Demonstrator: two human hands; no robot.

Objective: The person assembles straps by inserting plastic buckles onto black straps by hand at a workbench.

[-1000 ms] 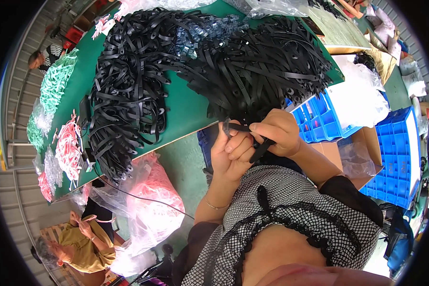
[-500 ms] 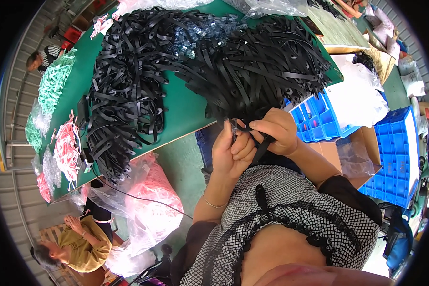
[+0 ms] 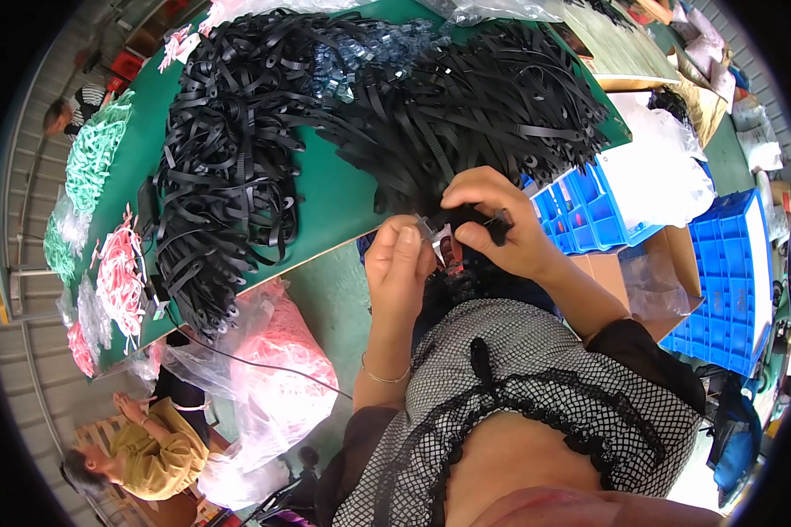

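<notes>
Now, left hand (image 3: 399,263): grip pinches clear clip (image 3: 427,229), seemingly steadying it
Right hand (image 3: 526,235): your grip holds black strap (image 3: 471,213)

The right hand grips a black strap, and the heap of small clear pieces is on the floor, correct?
Not quite: the head view shows the heap of small clear pieces up on the green table. The right hand does grip a black strap.
</notes>
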